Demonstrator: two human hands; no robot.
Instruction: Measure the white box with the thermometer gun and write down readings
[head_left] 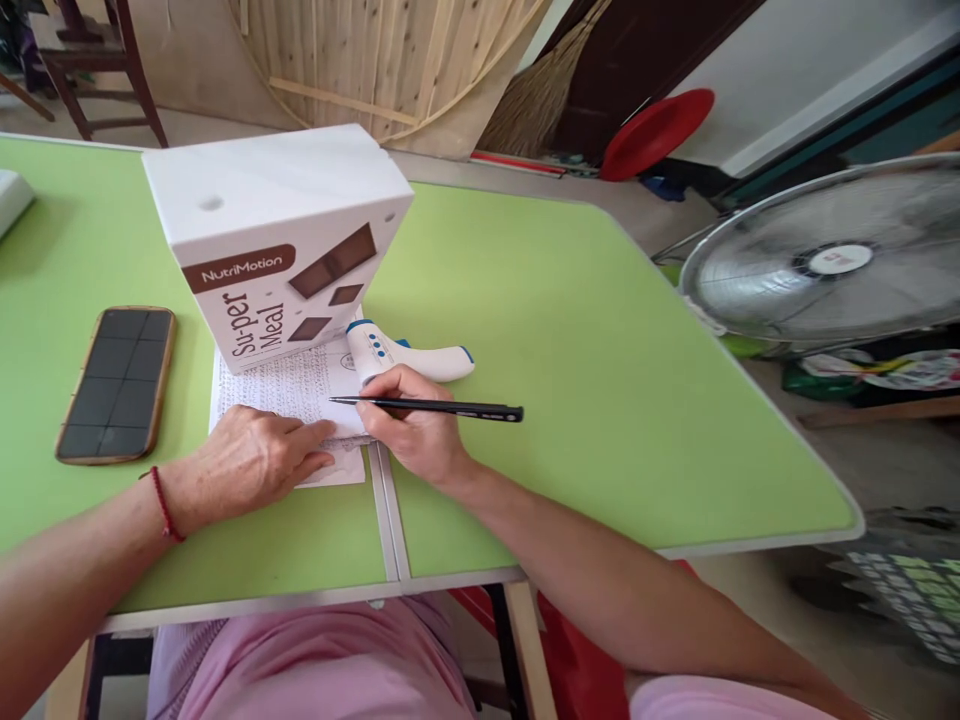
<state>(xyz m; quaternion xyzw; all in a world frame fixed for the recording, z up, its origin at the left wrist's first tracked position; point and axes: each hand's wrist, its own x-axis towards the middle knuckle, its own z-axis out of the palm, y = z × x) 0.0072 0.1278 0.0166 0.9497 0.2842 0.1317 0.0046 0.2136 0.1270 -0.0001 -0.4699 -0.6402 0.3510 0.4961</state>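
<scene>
My right hand pinches a black pen whose silver tip points left, just over a handwritten sheet of paper. I cannot tell whether the tip touches it. Flat on the sheet's lower part lies my left hand, fingers stretched towards the right, holding nothing. A white box marked "NutriMotion Super Meal" stands upright on the sheet's far part and hides some of the writing. Beside it, just beyond my right hand, rests a white and blue infrared thermometer.
A phone in a brown-edged case lies on the green folding table, left of the box. At the right, past the table edge, stands a large fan. A red basin and a chair are farther back.
</scene>
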